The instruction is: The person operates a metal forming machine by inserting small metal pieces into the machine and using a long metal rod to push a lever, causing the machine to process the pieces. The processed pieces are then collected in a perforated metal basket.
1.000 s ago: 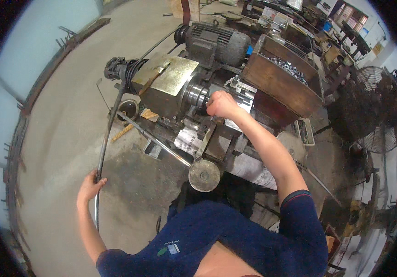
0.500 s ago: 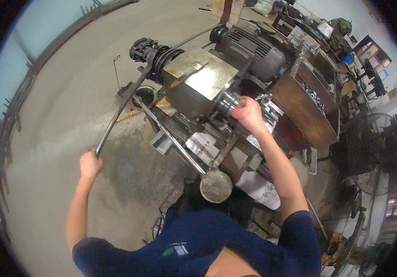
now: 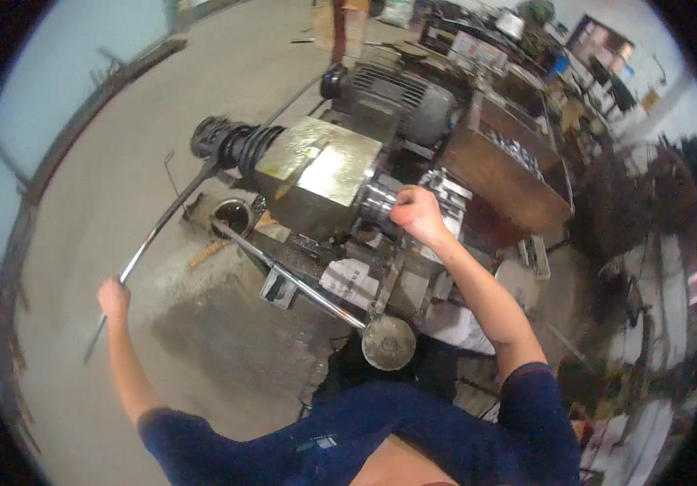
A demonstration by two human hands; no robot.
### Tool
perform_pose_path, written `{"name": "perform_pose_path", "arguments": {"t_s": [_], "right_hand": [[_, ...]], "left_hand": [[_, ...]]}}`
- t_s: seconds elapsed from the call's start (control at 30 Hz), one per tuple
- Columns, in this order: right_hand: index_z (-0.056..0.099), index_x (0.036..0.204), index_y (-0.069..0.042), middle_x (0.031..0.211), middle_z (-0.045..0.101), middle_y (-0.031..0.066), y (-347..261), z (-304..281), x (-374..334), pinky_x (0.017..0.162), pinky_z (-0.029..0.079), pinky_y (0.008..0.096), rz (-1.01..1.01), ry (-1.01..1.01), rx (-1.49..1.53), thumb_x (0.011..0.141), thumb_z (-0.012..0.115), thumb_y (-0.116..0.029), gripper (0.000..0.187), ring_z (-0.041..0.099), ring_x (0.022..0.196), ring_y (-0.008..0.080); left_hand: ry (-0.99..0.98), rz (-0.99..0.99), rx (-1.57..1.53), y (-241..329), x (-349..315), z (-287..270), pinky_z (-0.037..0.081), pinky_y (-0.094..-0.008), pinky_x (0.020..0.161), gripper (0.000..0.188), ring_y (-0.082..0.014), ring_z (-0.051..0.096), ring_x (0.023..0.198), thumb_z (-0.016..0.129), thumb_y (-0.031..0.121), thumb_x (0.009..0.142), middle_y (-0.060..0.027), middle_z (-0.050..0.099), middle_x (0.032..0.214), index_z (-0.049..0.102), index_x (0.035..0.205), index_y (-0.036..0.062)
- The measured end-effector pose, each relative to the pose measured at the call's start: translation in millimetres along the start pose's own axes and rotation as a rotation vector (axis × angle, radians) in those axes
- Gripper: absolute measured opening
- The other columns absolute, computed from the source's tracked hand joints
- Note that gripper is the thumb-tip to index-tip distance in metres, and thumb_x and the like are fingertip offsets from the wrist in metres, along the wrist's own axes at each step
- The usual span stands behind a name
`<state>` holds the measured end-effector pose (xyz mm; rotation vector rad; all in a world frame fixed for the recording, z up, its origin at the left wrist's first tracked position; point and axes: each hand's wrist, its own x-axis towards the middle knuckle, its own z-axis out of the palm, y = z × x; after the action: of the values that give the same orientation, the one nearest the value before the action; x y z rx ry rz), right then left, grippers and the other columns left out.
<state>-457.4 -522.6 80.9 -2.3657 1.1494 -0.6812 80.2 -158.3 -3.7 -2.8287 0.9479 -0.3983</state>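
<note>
My left hand [image 3: 114, 298] is wrapped around a long metal lever [image 3: 157, 230]. It slants from the pulley end [image 3: 239, 146] of a small lathe-like machine, and its tail sticks out past my fist. My right hand [image 3: 415, 212] is closed at the shiny round spindle end [image 3: 378, 198] on the other side of the headstock [image 3: 320, 160]; whatever its fingers hold is hidden. A second bright bar [image 3: 316, 296] with a round weight-like disc [image 3: 389, 342] at its end lies between my arms, and neither hand is on it.
A finned motor [image 3: 401, 97] stands behind the headstock. To the right is a rusty metal bin [image 3: 504, 166] with small metal parts inside. A pot of dark liquid [image 3: 233, 217] sits left of the machine. Long stock lies along the wall [image 3: 73, 138] at left.
The view has shifted, so the machine sits further left. My left hand has moved left and down with the lever, whose tail now shows beyond my fist. My right hand stays at the spindle.
</note>
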Motion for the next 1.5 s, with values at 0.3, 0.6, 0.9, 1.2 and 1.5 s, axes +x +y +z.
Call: {"name": "perform_pose_path", "arguments": {"t_s": [0.3,0.6,0.9,1.2,1.5], "right_hand": [[0.058,0.067,-0.006,0.111,0.055,0.0135,38,-98,-131,0.087,0.039,0.0375,-0.139,0.381,-0.067,0.051,0.058,-0.010,0.017,0.049,0.102,0.0313],[0.062,0.070,-0.005,0.102,0.060,0.0130,185,-170,-328,0.085,0.041,0.0343,0.507,0.423,-0.244,0.055,0.059,-0.011,0.016,0.053,0.097,0.0297],[0.053,0.112,-0.004,0.108,0.054,0.0184,332,-228,-452,0.087,0.041,0.0389,0.949,0.044,-0.796,0.062,0.060,-0.015,0.052,0.050,0.101,0.0339],[0.057,0.094,-0.002,0.089,0.059,0.0181,330,-204,-497,0.076,0.044,0.0424,1.028,0.081,-0.941,0.065,0.057,-0.022,0.034,0.055,0.088,0.0349],[0.060,0.081,-0.006,0.068,0.058,0.0170,216,-118,-558,0.058,0.045,0.0429,1.035,0.212,-0.643,0.059,0.059,-0.021,0.027,0.056,0.063,0.0365]], "left_hand": [[-0.479,0.106,-0.898,225,-112,89,0.047,-0.0337,0.068,0.032,-0.0273,0.062,0.077,0.060,0.021,0.069,-0.0192,0.062,0.077,0.059,0.092,-0.0018],[-0.484,0.529,-0.147,287,-97,98,0.050,-0.0372,0.071,0.030,-0.0272,0.061,0.088,0.062,0.029,0.072,-0.0110,0.063,0.094,0.059,0.097,0.0130],[-0.457,0.322,-0.542,259,-105,61,0.050,-0.0352,0.061,0.036,-0.0274,0.062,0.076,0.062,0.028,0.074,-0.0124,0.064,0.083,0.059,0.102,0.0059],[-0.499,-0.368,-1.753,302,-102,-48,0.050,-0.0301,0.050,0.027,-0.0194,0.057,0.054,0.051,0.023,0.085,-0.0135,0.059,0.071,0.054,0.092,-0.0030],[-0.194,-0.518,-1.950,353,-115,-32,0.050,-0.0324,0.045,0.021,-0.0207,0.054,0.053,0.049,0.004,0.076,-0.0104,0.054,0.071,0.043,0.096,0.0007]]}}
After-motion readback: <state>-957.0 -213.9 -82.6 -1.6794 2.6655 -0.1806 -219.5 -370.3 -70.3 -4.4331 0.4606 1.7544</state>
